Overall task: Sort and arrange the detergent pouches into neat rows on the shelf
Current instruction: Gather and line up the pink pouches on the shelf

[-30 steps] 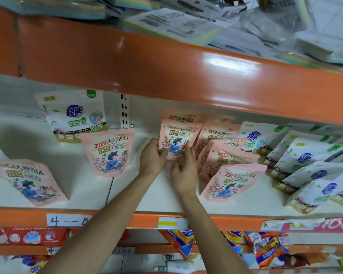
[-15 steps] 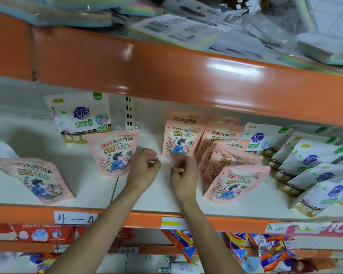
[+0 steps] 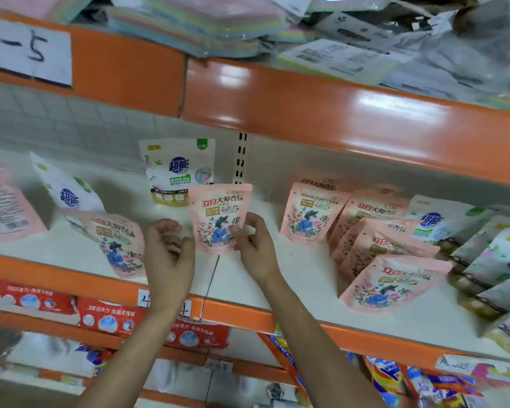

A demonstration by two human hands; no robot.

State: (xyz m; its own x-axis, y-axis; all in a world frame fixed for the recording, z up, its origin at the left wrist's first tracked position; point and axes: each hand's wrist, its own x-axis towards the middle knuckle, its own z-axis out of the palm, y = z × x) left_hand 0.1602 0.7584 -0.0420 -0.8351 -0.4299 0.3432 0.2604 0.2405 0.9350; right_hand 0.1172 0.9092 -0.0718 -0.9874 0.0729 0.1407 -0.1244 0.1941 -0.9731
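A pink detergent pouch [image 3: 218,219] stands upright in the middle of the white shelf [image 3: 295,278]. My right hand [image 3: 255,248] pinches its right edge between thumb and curled fingers. My left hand [image 3: 168,254] sits at its lower left corner, thumb touching the edge, fingers loosely curled and holding nothing. To the right, several pink pouches [image 3: 308,216] stand and lean in a rough row, one [image 3: 390,285] lying at the front. Another pink pouch [image 3: 118,245] lies flat to the left.
A white pouch [image 3: 178,172] stands against the back wall, another [image 3: 68,192] leans at left. Several white pouches [image 3: 489,254] lie piled at far right. An orange beam [image 3: 336,113] hangs low overhead. Red packs [image 3: 109,316] fill the shelf below.
Both hands have left the pink pouch in the right-hand row and moved left to the lone standing pink pouch. My view has swung left as well.
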